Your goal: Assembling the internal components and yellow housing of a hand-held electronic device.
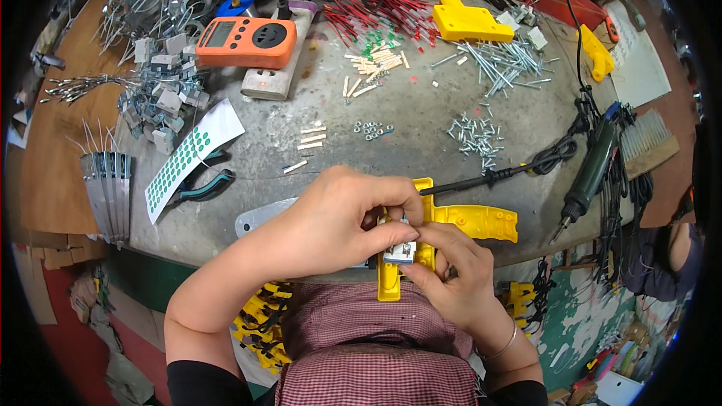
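Note:
Over the table's near edge lies a yellow plastic handle shell (pixel 481 219), its hollow ribbed side facing up. A small white-and-blue block with metal contacts (pixel 398 252), like a switch, sits over the shell's middle. My left hand (pixel 342 207) reaches across from the left, thumb and fingers closed on the block's upper part. From the right, my right hand (pixel 460 259) pinches the same block at its side and lower edge. Fingers partly hide the block. A black cord (pixel 481 180) runs into the shell's upper end. A flat grey metal plate (pixel 254 219) lies partly under my left forearm.
Cutters (pixel 207 186) and a green-dotted sticker sheet (pixel 188 158) lie left. Nuts (pixel 370 131), screws (pixel 475 139) and white sticks (pixel 312 137) are scattered centrally. An orange meter (pixel 247 42) stands behind. At right are a soldering iron (pixel 590 169) and a brush (pixel 647 144).

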The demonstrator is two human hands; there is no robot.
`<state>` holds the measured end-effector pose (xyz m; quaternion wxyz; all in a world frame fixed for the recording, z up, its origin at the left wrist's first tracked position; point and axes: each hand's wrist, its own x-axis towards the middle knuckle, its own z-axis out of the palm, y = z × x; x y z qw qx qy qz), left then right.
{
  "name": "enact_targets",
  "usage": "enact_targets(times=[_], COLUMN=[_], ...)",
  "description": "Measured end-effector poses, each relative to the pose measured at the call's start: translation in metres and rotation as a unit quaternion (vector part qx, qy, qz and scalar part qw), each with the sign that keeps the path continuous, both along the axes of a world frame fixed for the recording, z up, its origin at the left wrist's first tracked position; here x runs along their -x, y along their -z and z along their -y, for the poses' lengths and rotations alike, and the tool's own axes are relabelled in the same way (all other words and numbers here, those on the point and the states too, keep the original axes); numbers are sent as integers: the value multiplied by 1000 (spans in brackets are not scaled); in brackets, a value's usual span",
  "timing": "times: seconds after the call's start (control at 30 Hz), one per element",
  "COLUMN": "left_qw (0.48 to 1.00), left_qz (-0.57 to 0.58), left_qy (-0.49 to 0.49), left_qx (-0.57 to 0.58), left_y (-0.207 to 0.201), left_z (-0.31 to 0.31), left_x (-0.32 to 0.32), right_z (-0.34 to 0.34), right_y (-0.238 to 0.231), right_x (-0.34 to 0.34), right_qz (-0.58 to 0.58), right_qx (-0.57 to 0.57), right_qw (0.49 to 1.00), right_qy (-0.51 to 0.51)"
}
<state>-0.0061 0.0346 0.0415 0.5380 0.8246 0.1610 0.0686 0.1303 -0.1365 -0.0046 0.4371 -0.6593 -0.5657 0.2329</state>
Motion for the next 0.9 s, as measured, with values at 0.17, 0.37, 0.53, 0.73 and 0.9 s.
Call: enact_targets(times=[0.17, 0.37, 0.53, 0.73, 0.9], left_qw=[1000, 996, 995, 996, 996], left_qz=[16, 1, -40, -35, -49], left_qy=[13, 27, 85, 43, 77], left_qx=[-13, 84, 37, 66, 7], left_y=[3, -4, -11, -6, -14], left_z=[-1, -7, -9, -10, -4], left_x=[1, -6, -13, -11, -16], right_z=[-2, 0, 3, 0, 0], right_y=[2, 7, 9, 7, 7], right_x=[-6, -8, -7, -7, -9], right_qz=[-33, -13, -75, -70, -61], right_qx=[-5, -27, 5, -9, -14], right_qw=[999, 999, 997, 997, 998], right_qy=[-29, -34, -23, -22, -26])
